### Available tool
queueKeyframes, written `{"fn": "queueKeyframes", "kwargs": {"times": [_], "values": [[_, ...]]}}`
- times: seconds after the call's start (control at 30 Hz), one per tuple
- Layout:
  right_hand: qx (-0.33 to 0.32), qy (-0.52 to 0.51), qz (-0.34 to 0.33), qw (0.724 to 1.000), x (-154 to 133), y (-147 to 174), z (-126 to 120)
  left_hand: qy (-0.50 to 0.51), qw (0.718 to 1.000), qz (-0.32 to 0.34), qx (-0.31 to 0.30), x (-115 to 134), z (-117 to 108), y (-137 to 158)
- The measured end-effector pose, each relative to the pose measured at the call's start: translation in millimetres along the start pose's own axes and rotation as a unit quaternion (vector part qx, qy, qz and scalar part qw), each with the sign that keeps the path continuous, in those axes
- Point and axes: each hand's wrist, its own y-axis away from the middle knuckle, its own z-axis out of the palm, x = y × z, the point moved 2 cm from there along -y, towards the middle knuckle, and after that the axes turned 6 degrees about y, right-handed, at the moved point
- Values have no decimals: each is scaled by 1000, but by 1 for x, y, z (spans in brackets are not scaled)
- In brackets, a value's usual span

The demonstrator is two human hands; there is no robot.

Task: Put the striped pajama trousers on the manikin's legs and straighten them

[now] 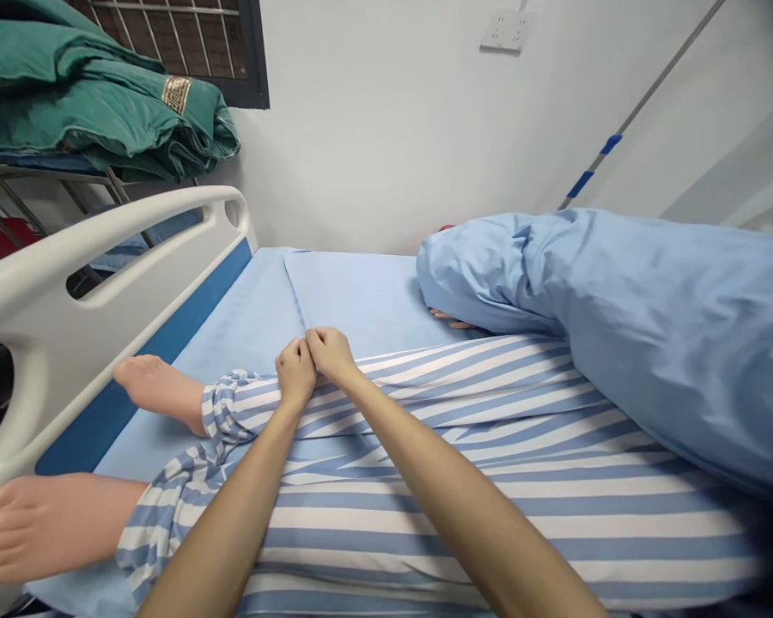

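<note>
My left hand (295, 371) and my right hand (331, 352) are side by side over the far leg of a figure in blue-and-white striped trousers (489, 506). Both are closed, thumbs and fingers pinching the edge of a light blue draw sheet (361, 287) that lies across the bed. The sheet's edge runs from the far side of the mattress up to my fingers. Two bare, manikin-like feet (158, 388) stick out of the trouser cuffs on the left. A folded-back blue quilt (657, 318) covers the upper body; a few fingertips (451, 318) show from under it.
A white bed footboard (103, 232) with a blue panel stands at the left. Beyond it, green padded bedding (122, 112) is piled on a metal frame. A white wall (374, 129) with a socket plate (508, 31) borders the far side, and a pole (644, 99) leans at right.
</note>
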Motion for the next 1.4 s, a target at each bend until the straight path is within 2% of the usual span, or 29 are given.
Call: {"fn": "queueKeyframes", "kwargs": {"times": [0.13,0.33,0.5,0.6,0.7,0.8,0.9,0.97,1.1,1.23,1.4], "values": [[25,4,-23,999,-3,1,-15,-10,1000,13,-9,2,2,1],[35,-19,-40,998,18,19,-3,-15,1000,13,-8,1,3,0],[45,-50,-33,997,23,18,-4,-26,998,29,-57,3,5,0],[47,-37,-30,998,23,17,-7,-12,998,11,-61,-1,7,-1],[47,-50,-24,997,22,18,-8,37,998,-32,-50,-1,10,-3],[60,-98,-10,993,22,16,-10,124,990,-71,-20,14,16,-7],[62,-170,11,983,24,12,-10,211,974,-80,27,36,24,-11],[65,-206,26,976,26,10,-11,236,968,-69,51,45,31,-11],[86,-219,55,970,28,9,-14,135,985,-62,85,33,40,-2],[99,-204,60,972,28,9,-17,42,997,-40,50,13,43,5],[92,-186,44,977,31,11,-20,-32,998,-10,45,18,43,6]]}}
